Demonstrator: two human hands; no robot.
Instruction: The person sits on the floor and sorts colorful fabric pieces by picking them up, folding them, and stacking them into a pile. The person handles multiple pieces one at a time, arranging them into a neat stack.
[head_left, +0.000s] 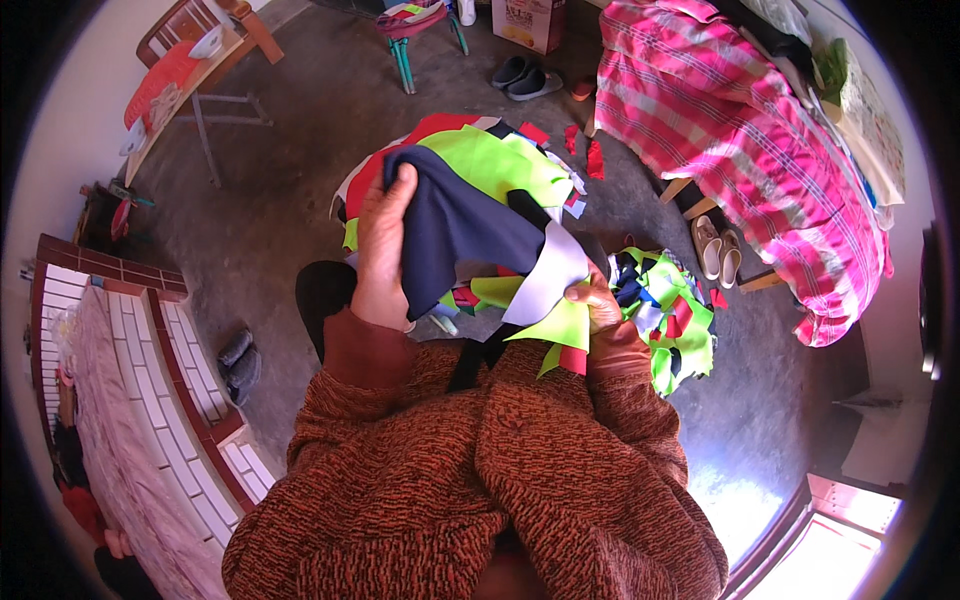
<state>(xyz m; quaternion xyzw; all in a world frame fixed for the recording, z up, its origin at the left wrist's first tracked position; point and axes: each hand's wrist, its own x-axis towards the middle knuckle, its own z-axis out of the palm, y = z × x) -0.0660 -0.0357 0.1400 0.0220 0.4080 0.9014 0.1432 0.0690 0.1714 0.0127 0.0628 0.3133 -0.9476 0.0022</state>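
Head view. Your left hand (382,245) is raised in front of you, fingers curled over the top edge of a navy cloth (455,230), gripping it. The cloth hangs down and to the right from that grip, spread above your lap.

Your right hand (598,305) sits lower, at your right knee, clenched on a bundle of scraps: a white piece (548,280) and a lime piece (560,325) fan out from the fingers toward the left. The white piece overlaps the lower right corner of the navy cloth. A red scrap (572,360) shows just under the lime piece, against your sleeve.

Behind the navy cloth, a pile (490,160) of lime, red and white cuttings lies on the floor. A second, smaller heap (670,315) of lime, navy and red scraps lies just right of your right hand. Loose red bits (594,158) lie on the floor beyond the pile.

Surroundings: a bed with a pink plaid cover (740,130) at upper right, pale shoes (718,250) beside it, grey slippers (525,78) near a cardboard box (528,22), a wooden chair (205,45) at upper left, dark slippers (238,362) at left by a tiled ledge (150,330).
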